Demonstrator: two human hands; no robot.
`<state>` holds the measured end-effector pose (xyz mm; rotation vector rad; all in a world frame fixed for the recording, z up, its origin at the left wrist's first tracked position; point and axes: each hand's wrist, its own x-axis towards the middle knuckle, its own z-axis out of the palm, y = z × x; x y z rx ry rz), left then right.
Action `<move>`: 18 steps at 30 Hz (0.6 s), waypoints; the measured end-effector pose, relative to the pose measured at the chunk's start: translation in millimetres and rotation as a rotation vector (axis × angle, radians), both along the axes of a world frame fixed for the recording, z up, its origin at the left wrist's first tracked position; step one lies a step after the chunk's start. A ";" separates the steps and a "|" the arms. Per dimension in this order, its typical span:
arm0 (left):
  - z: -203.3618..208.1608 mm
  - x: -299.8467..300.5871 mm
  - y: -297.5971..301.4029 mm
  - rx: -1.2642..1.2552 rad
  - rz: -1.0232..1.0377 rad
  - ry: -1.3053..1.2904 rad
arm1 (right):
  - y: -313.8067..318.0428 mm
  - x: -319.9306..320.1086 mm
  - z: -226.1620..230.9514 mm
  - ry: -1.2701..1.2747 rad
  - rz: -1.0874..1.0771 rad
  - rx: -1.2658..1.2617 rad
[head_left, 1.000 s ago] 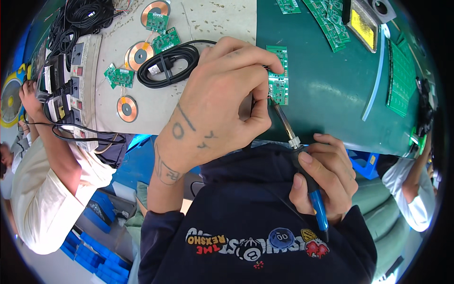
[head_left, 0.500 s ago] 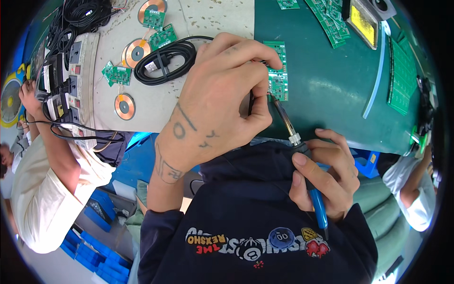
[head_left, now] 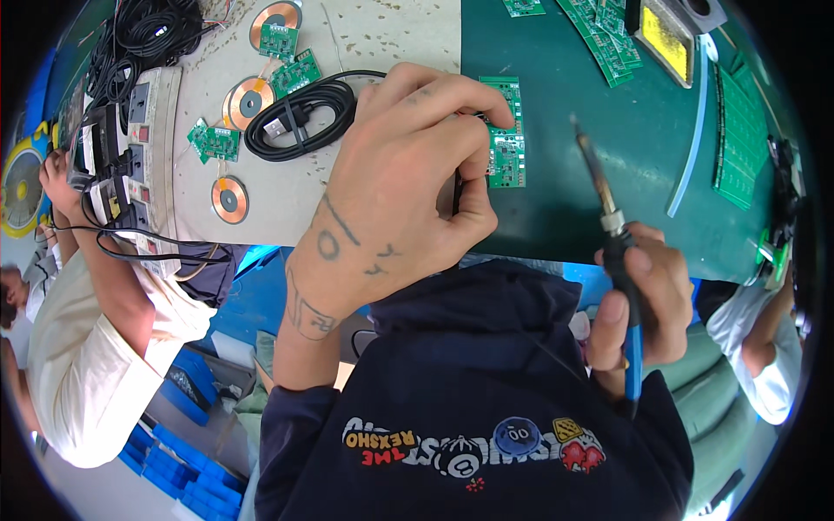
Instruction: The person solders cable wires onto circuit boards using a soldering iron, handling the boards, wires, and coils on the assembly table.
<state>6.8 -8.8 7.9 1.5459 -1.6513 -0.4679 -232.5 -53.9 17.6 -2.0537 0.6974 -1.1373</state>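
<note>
My left hand (head_left: 408,165) is closed in a pinch at the left edge of a green circuit board (head_left: 508,161) on the green mat. A dark strand shows between its thumb and fingers, apparently the black cable (head_left: 343,108) whose tied coil with a USB plug lies just left of the hand. The pinched end is hidden by my fingers. My right hand (head_left: 665,300) grips a soldering iron (head_left: 612,221) by its black and blue handle. Its tip points up and away, over the mat, to the right of the board and apart from it.
Copper coils (head_left: 230,200) wired to small green boards (head_left: 295,74) lie on the pale surface at left. Beyond them stand a power strip (head_left: 139,139) and black cable bundles (head_left: 156,26). A yellow sponge holder (head_left: 665,48), a translucent tube (head_left: 691,148) and board panels (head_left: 737,143) are at right.
The soldering iron's tip has left the circuit board, and my right hand has moved right with it. My left hand has stayed almost in place, still pinched at the board.
</note>
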 end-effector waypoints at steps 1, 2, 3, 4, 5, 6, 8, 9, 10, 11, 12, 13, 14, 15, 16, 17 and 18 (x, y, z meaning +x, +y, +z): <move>0.0 0.0 0.3 0.002 0.001 -0.001 | -2.1 2.6 -1.7 -0.022 -0.042 -0.003; -0.1 0.3 0.5 0.004 0.003 -0.002 | -4.6 6.3 -3.6 -0.045 -0.083 -0.005; -0.4 0.7 0.7 0.000 0.008 0.000 | -7.3 10.7 -5.8 -0.078 -0.118 -0.003; -0.9 1.0 0.8 0.008 0.005 -0.003 | -10.4 15.9 -8.6 -0.067 -0.125 -0.006; -1.1 1.4 1.2 0.009 0.001 0.016 | -13.6 21.8 -12.5 -0.030 -0.131 -0.019; -1.4 1.9 1.6 0.009 -0.003 0.034 | -16.7 27.0 -16.2 0.007 -0.136 -0.032; -2.3 4.1 1.4 -0.011 -0.010 0.061 | -21.2 32.6 -19.6 0.107 -0.149 -0.015; -3.0 5.0 1.3 -0.008 -0.012 0.060 | -22.6 33.5 -20.1 0.069 -0.150 -0.074; -3.8 5.4 1.5 -0.021 -0.011 0.061 | -22.3 32.6 -18.6 0.105 -0.088 -0.064; -4.8 5.5 1.6 -0.036 -0.009 0.062 | -22.0 31.5 -17.6 0.140 -0.025 -0.057; -5.7 5.2 2.3 -0.050 -0.008 0.065 | -20.9 30.6 -16.5 0.178 0.037 -0.048; -6.3 4.2 3.9 -0.060 -0.005 0.068 | -19.7 30.4 -16.0 0.208 0.104 -0.028; -6.3 2.9 5.9 -0.061 -0.007 0.068 | -18.2 31.3 -16.4 0.215 0.098 -0.036; -5.9 1.6 8.0 -0.103 0.012 0.100 | -16.5 33.4 -17.6 0.164 0.077 -0.013; -5.4 0.5 9.8 -0.150 0.032 0.129 | -15.6 35.9 -19.4 0.110 0.056 0.006; -4.9 -0.5 11.2 -0.201 0.052 0.155 | -15.7 38.7 -21.7 0.053 0.038 0.021; -4.4 -1.5 12.5 -0.253 0.081 0.199 | -16.5 40.3 -23.1 0.020 0.030 0.023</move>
